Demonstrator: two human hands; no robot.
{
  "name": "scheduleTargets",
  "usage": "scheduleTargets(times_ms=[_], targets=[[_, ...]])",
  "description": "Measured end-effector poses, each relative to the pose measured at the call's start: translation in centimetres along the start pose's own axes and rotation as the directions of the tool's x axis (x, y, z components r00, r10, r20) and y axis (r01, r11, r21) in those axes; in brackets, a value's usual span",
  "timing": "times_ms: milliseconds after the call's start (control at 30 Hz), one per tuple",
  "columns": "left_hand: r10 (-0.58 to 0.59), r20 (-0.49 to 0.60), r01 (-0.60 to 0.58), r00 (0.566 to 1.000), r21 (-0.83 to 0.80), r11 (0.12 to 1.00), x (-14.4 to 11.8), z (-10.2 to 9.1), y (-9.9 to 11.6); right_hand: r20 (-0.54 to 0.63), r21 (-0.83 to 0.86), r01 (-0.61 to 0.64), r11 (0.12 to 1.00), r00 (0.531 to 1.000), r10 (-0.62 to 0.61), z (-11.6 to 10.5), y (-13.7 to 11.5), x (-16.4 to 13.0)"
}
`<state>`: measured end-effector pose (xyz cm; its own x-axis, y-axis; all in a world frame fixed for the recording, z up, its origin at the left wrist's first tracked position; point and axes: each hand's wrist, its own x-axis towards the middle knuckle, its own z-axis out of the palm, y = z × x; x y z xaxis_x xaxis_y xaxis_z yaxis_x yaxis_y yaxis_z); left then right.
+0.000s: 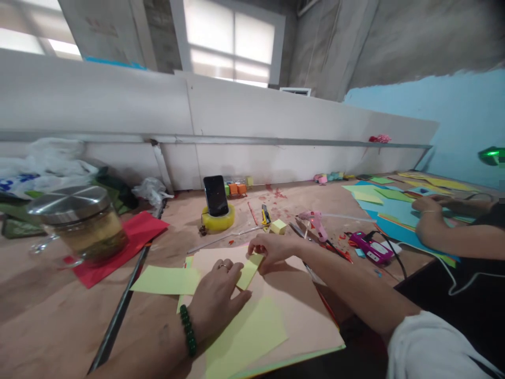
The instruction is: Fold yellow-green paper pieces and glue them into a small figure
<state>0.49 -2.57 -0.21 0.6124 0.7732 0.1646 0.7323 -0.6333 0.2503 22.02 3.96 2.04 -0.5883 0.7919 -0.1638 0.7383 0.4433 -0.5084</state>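
Left hand (216, 299) flat, palm down; right hand (272, 250) ahead, fingertips pinched together.

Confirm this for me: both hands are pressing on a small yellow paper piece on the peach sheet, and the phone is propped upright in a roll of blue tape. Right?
Not quite. The head view shows the phone standing in a yellow tape roll, not a blue one. The rest holds: the left hand and right hand both press on the small yellow paper piece on the peach sheet.

I see my left hand (216, 295) pressing a yellow paper strip (248, 271) flat on the pink sheet (292, 310), my right hand (272, 250) pinching its far end.
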Motion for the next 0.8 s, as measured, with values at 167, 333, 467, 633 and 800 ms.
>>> scheduleTargets(times_ms=[167, 333, 467, 633, 800], targets=[[-0.006, -0.096, -0.009, 0.995, -0.152, 0.988, 0.8, 0.9, -1.5, -0.076, 0.198, 0.069, 0.978, 0.996, -0.054, 1.0, 2.2, -0.2], [-0.016, -0.166, -0.028, 0.986, -0.260, 0.965, 1.1, 1.4, -2.4, -0.131, 0.275, 0.025, 0.961, 0.991, 0.012, 1.5, 2.2, -0.3], [-0.128, -0.110, 0.087, 0.986, -0.320, 0.944, 1.2, 1.0, -2.1, -0.230, 0.274, -0.019, 0.962, 0.969, 0.085, 2.5, 2.1, -0.2], [-0.136, -0.090, 0.123, 0.987, -0.132, 0.984, 1.0, 0.6, -1.9, -0.300, 0.253, -0.049, 0.966, 0.946, 0.126, 3.1, 1.6, -0.5], [0.279, -0.213, -0.230, 0.936, 0.227, 0.946, 0.4, 0.3, -1.4, -0.332, 0.158, -0.087, 0.984, 0.934, 0.136, 2.8, 0.8, -0.9]])
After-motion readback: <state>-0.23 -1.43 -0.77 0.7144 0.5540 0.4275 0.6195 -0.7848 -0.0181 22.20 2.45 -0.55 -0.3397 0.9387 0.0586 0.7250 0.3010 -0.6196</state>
